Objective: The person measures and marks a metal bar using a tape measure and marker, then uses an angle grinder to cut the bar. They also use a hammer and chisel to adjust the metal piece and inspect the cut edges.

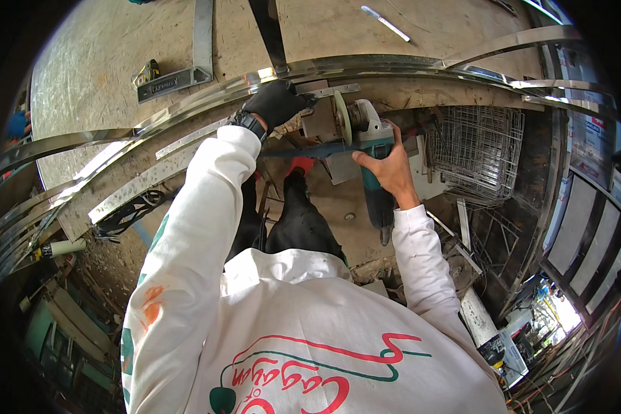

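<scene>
My right hand (390,165), bare, is wrapped round a teal angle grinder (376,148) with a grey gear head. The grinder's thin disc (341,117) stands edge-on, to the left of its head, and its tail points down toward me. A black glove covers my left hand (276,107), which is closed at the table edge, left of the disc. From its fingertips a short flat metal strip (338,90) runs rightward past the top of the disc. The gloved fingers partly hide their hold on it. A black watch (249,123) circles my left wrist.
Long shiny metal strips (186,110) lie along the edge of the wooden table (338,31). On it are a try square (165,84), a tape measure (147,72) and a white marker (386,24). A wire basket (476,148) is at the right. My legs are below the grinder.
</scene>
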A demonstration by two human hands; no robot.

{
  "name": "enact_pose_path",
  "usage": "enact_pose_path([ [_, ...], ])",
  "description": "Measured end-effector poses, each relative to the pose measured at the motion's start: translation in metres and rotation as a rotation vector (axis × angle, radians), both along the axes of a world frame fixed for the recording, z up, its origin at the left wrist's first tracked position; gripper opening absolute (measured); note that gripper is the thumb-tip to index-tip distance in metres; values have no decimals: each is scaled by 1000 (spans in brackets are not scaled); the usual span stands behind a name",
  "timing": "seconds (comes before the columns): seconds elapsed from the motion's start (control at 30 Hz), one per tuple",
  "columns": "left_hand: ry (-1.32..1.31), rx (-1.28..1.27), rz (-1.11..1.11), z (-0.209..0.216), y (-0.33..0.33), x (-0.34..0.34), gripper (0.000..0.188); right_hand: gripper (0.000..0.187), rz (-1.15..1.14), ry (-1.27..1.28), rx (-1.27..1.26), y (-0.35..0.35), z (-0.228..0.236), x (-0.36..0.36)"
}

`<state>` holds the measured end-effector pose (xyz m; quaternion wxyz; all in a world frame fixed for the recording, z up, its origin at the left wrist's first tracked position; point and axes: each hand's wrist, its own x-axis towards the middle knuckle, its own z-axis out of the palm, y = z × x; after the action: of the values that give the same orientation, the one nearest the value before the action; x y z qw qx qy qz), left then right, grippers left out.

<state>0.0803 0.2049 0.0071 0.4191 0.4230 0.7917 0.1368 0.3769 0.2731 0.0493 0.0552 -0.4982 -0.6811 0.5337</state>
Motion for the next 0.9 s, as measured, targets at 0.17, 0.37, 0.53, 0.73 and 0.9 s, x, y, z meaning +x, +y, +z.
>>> enact_pose_path([
  [0.17,-46,90,-19,-13,1,-7,56,98,7,15,3,6,-2,-6],
  [0.37,-62,93,-45,-13,1,-5,45,94,4,15,-42,13,2,-10],
  [0.53,-10,52,-21,-26,0,-5,44,91,0,40,-30,16,3,-18],
  [0.73,-35,113,5,-23,0,-5,63,94,-24,70,-92,16,-3,-17],
  [0.9,-19,89,-59,-28,-1,-8,47,94,0,75,-63,15,-3,-15],
])
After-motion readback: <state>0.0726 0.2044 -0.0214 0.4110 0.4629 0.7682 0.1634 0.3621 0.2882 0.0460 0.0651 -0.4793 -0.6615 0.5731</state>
